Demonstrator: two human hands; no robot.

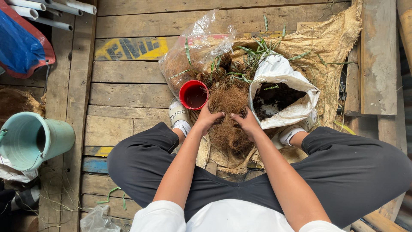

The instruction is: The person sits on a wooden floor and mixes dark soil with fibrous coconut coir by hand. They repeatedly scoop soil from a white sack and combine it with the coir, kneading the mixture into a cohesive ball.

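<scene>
Brown fibre (pixel 229 107) is gripped by the left hand (pixel 209 116) and right hand (pixel 245 122). A red cup (pixel 194 95) is set just beside the left hand; a white sack (pixel 283 92) of dark soil is placed beside the right.

A person is wearing a white short-sleeved shirt, its sleeves ending above the elbows and leaving both forearms bare. The left hand (pixel 209 117) and right hand (pixel 246 121) are showing no gloves, rings or watch that can be made out. Dark charcoal trousers (pixel 352 167) are covering both legs, the fabric loose and creasing softly at the knees, the hems riding up above the ankles. White ribbed socks (pixel 183 126) are showing at both ankles. The person is wearing pale, off-white shoes (pixel 177 111), the left one carrying dark lettering along its side and looking scuffed; the right one is mostly hidden.
</scene>
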